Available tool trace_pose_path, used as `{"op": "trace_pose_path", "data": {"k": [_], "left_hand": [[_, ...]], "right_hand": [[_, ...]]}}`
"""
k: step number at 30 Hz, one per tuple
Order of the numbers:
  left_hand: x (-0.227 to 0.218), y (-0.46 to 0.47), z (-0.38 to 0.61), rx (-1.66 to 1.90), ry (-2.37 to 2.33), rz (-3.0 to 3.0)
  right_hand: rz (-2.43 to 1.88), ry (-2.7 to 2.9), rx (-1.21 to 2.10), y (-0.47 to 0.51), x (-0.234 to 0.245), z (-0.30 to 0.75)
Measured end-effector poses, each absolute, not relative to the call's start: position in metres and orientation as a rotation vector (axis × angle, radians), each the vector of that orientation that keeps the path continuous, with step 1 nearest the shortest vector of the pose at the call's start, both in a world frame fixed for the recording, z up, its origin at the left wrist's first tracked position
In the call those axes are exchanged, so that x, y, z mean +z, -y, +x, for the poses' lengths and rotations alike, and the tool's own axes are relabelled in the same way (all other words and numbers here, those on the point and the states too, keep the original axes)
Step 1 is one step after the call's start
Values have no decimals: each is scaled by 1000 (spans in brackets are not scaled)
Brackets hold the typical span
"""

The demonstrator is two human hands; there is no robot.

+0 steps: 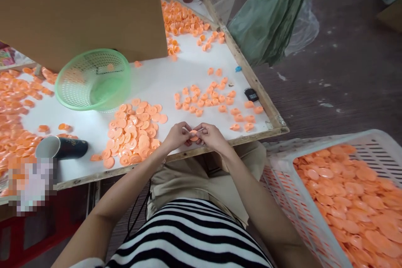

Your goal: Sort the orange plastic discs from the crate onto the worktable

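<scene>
Between my fingertips, close to the table's front edge, is an orange plastic disc point(194, 135). My left hand point(180, 136) pinches it from one side and my right hand point(210, 135) from the other. Whether a second small part sits in the pinch is hidden by my fingers. A heap of flat orange discs point(133, 134) lies to the left of my left hand. Beyond my hands, small orange cup-shaped pieces point(208, 101) are spread loosely over the white tabletop point(150, 79).
A green basket point(92, 79) stands by a cardboard sheet point(81, 12). A dark cup point(63, 148) lies on its side at left. A black key fob point(251, 94) and blue piece point(238, 68) lie near the wooden rim point(251, 79). At right stands a crate point(377, 138) of orange discs.
</scene>
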State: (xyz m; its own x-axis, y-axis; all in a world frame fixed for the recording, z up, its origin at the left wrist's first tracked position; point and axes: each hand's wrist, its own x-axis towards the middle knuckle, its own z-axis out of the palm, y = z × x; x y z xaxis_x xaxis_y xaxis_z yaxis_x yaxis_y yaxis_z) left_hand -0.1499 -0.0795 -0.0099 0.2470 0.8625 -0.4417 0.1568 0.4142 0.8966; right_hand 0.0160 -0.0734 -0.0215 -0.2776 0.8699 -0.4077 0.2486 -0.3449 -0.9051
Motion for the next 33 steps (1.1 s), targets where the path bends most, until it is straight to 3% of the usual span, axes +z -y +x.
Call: {"op": "trace_pose_path", "data": {"k": [5,17,24,33], "left_hand": [[-11,75,-148,600,-1284,1049],[6,55,-138,231,-1469,1200],[-4,70,-136,407,-1567,1270],[-2,77,-145,568,-1334,1030]], "right_hand": [[-1527,1435,1651,73,-18,17],[-1671,1210,1990,55,-10,8],[-1652,1279,1855,64,-11,7],[-1444,1354,1864,71,-13,15]]}}
